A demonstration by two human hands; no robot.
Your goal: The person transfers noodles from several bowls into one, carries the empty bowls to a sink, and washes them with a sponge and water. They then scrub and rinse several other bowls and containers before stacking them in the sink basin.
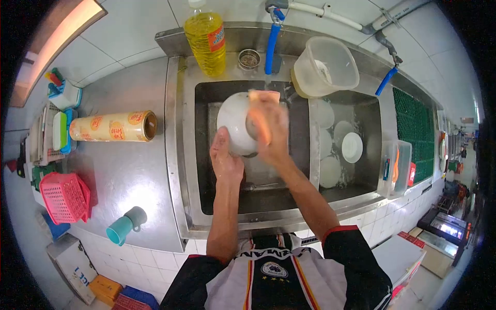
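Note:
Over the left sink basin (201,191), my left hand (226,160) grips the lower edge of a white bowl (233,121), thumb laid on its surface. The bowl is tilted, its rounded outer side apparently facing me. My right hand (271,129) is pressed against the bowl's right side and smeared by motion. A pink-orange sponge (264,95) shows at its fingertips, partly covered by the fingers. Just behind the bowl hangs a blue hose (272,49) from the tap. In the right basin (361,183) lie several white dishes, among them a small white bowl (352,148).
A yellow liquid bottle (206,44), a metal strainer cup (249,60) and a clear plastic tub (330,67) line the sink's back ledge. On the left counter are a wrap roll (112,127), a teal mug (120,232) and pink baskets (63,199). A clear container (397,168) stands right.

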